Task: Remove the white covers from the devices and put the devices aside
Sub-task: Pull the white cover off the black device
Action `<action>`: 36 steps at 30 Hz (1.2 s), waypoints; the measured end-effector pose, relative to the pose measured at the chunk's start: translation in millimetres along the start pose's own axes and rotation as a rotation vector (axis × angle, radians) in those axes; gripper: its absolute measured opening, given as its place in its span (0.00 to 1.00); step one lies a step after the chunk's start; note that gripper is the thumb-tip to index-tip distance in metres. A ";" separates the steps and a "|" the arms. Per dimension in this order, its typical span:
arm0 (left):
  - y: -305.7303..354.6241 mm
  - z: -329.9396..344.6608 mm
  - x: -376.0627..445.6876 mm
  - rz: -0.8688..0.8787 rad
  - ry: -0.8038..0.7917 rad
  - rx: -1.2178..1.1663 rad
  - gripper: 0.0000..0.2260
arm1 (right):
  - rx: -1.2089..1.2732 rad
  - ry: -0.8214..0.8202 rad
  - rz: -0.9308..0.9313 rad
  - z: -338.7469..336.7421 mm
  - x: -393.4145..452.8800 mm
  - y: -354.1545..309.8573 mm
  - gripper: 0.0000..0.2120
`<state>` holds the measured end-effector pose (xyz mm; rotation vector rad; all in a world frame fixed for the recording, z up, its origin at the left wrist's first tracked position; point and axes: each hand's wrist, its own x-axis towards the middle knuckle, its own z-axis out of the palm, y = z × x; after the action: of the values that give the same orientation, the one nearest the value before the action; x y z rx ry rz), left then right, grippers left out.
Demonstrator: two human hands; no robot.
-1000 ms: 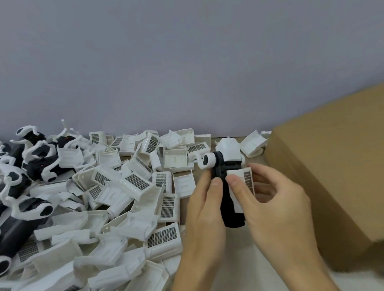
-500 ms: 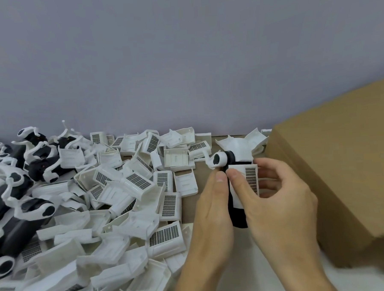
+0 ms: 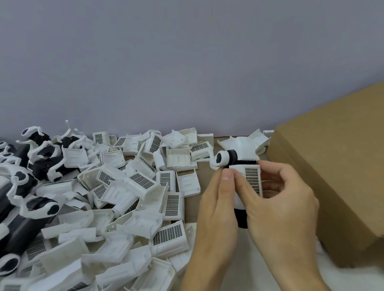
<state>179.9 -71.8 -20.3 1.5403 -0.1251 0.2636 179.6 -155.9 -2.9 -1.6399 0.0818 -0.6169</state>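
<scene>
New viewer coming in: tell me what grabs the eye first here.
Both hands, the left hand and right hand, hold a black device at centre right, thumbs on its white cover. A heap of covers fills the left. A cardboard box stands on the right.

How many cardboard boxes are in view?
1: the box sits at the right edge, beside the right hand. Its far side runs out of frame, so another behind it could be hidden.

Two hands, one held device, one cardboard box, dozens of loose white covers in the lower left, several devices piled at the left edge.
</scene>
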 end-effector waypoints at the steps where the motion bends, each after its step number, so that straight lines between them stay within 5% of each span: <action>1: -0.3 -1.1 0.1 -0.005 -0.001 -0.017 0.18 | 0.002 -0.017 0.001 -0.3 -0.1 -0.2 0.16; 4: 0.0 -4.8 1.2 -0.028 0.018 -0.081 0.25 | 0.039 -0.129 -0.025 -1.9 2.2 1.6 0.09; 9: 3.1 -2.2 3.5 -0.028 0.112 -0.040 0.13 | 0.079 -0.194 0.085 -1.5 3.8 6.0 0.06; 16: 5.1 -4.7 2.0 -0.055 0.130 -0.115 0.17 | 0.254 -0.478 0.343 -2.2 3.0 4.0 0.16; 21: 7.0 -6.3 1.6 -0.092 0.079 -0.119 0.20 | 0.480 -0.471 0.446 -6.9 6.7 -1.8 0.20; 25: 8.1 -5.6 2.5 -0.098 0.101 -0.124 0.29 | 0.388 -0.444 0.402 -6.0 5.6 0.6 0.23; 36: 4.7 -5.5 2.8 -0.132 0.049 -0.110 0.26 | 0.332 -0.343 0.360 -2.6 3.8 3.6 0.18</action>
<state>181.1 -66.0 -15.3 1.4251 0.0007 0.1870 182.8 -160.4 -5.0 -1.3417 0.0203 -0.0642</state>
